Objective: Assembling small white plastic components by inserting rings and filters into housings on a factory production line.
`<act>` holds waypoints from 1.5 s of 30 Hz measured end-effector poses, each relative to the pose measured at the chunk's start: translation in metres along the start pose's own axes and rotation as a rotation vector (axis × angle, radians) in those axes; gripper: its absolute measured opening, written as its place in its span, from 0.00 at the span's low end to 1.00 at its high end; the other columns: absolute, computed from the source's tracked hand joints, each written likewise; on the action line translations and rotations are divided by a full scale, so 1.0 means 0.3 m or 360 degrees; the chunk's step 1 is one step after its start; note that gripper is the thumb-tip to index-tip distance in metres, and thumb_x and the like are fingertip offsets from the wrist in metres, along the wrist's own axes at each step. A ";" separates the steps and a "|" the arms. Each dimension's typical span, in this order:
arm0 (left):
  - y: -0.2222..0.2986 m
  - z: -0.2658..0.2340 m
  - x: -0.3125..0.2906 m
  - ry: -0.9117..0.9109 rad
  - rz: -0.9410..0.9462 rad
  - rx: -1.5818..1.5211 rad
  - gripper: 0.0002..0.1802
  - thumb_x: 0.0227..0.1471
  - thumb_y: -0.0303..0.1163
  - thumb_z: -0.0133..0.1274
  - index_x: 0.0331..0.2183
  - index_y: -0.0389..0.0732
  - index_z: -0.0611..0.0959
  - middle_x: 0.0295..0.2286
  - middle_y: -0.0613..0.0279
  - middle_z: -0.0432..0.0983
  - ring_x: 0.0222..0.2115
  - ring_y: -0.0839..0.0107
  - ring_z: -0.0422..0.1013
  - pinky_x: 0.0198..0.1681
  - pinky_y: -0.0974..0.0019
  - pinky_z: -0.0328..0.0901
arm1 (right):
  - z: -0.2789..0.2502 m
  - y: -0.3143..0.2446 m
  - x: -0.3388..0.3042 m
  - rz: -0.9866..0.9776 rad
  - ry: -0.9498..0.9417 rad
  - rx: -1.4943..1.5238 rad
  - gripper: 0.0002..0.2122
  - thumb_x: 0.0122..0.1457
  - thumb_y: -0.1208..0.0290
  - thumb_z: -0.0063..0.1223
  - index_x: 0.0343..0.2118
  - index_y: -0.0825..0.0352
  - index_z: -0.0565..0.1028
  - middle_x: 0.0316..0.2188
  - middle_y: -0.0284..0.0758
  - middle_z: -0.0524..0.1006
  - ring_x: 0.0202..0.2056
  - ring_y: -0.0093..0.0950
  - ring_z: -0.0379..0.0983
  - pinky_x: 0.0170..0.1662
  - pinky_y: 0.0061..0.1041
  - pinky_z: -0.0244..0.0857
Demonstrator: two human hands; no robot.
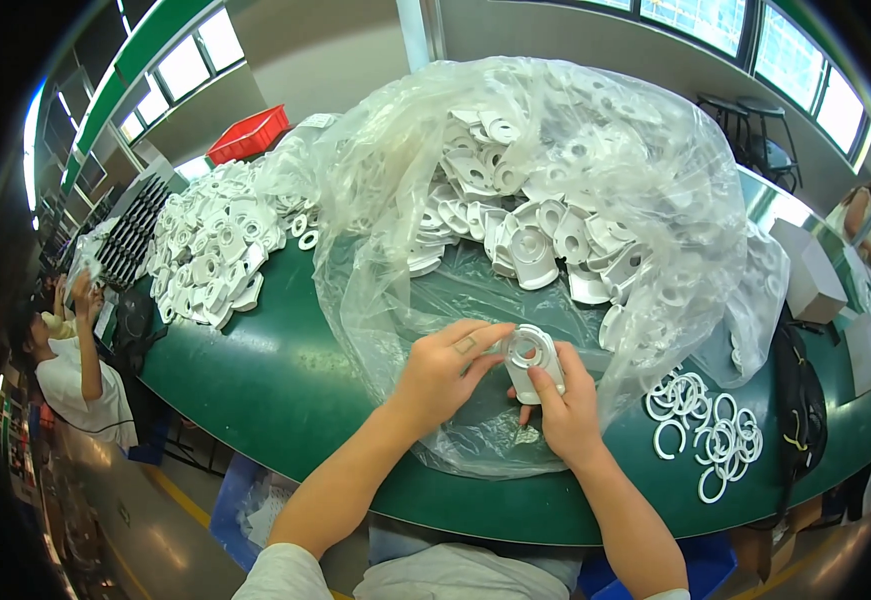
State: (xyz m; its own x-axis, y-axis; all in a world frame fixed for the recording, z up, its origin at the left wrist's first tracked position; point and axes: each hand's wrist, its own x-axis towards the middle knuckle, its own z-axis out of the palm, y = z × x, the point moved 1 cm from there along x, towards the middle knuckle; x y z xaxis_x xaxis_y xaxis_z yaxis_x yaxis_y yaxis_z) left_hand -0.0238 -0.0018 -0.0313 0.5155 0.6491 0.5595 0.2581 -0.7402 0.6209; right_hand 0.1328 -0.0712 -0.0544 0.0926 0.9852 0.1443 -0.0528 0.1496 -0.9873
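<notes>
My right hand [567, 408] grips a white plastic part [547, 381] with a rounded top and a round opening, its thumb lying across the front face. At the part's upper left edge, the bent fingers and thumb of my left hand [443, 368] close in a pinch. Whether a separate ring sits in the opening is hard to make out. Both hands are over the mouth of a large clear plastic bag [375, 300], where many similar white parts [532, 255] are heaped. Loose white rings [725, 440], some with a gap, lie right of my right hand.
A pile of white parts [210, 250] covers the left of the green table [245, 380]. Beyond it stands a red bin [248, 135]. Grey-white boxes [805, 275] and a black bag [800, 400] are at the right. Another person [80, 375] works at the far left.
</notes>
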 end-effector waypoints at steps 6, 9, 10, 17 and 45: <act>-0.032 -0.013 -0.003 -0.0075 0.0310 0.0267 0.23 0.38 0.20 0.61 0.42 0.41 0.78 0.35 0.56 0.76 0.32 0.60 0.75 0.32 0.66 0.71 | 0.004 -0.004 -0.005 0.0085 -0.0023 0.0043 0.09 0.61 0.75 0.41 0.42 0.72 0.65 0.32 0.39 0.73 0.26 0.24 0.74 0.17 0.17 0.65; -0.031 -0.023 -0.008 -0.0124 0.0402 0.0354 0.23 0.38 0.22 0.61 0.41 0.41 0.77 0.34 0.57 0.76 0.31 0.59 0.74 0.32 0.65 0.70 | -0.002 0.002 -0.007 0.0153 -0.0041 0.0055 0.08 0.61 0.76 0.41 0.42 0.72 0.65 0.31 0.39 0.73 0.25 0.23 0.74 0.17 0.17 0.65; -0.028 -0.025 -0.007 -0.0164 0.0432 0.0385 0.22 0.38 0.22 0.61 0.40 0.41 0.77 0.34 0.57 0.76 0.31 0.59 0.74 0.31 0.65 0.70 | -0.004 0.004 -0.007 0.0154 -0.0041 0.0056 0.08 0.61 0.76 0.41 0.42 0.72 0.65 0.31 0.39 0.73 0.25 0.23 0.74 0.17 0.17 0.65; -0.029 -0.034 -0.001 -0.0331 0.0322 0.0349 0.17 0.37 0.23 0.61 0.34 0.39 0.75 0.28 0.58 0.74 0.26 0.59 0.73 0.27 0.63 0.67 | -0.004 -0.011 -0.008 0.0172 -0.0151 -0.0246 0.07 0.60 0.77 0.42 0.40 0.71 0.68 0.24 0.37 0.75 0.18 0.19 0.70 0.16 0.17 0.61; -0.004 0.017 -0.008 0.0122 -0.0327 -0.0346 0.13 0.43 0.17 0.57 0.36 0.34 0.80 0.30 0.58 0.76 0.30 0.72 0.75 0.32 0.73 0.72 | 0.040 0.010 -0.018 -0.0104 0.0130 -0.0363 0.08 0.59 0.80 0.42 0.41 0.73 0.66 0.30 0.38 0.75 0.28 0.24 0.75 0.25 0.20 0.72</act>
State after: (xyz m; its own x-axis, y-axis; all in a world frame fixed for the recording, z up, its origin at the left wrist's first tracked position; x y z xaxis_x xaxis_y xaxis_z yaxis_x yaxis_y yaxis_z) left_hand -0.0212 -0.0033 -0.0361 0.4054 0.7987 0.4447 0.1651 -0.5424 0.8237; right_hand 0.1203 -0.0751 -0.0575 0.1691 0.9627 0.2114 0.1811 0.1805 -0.9668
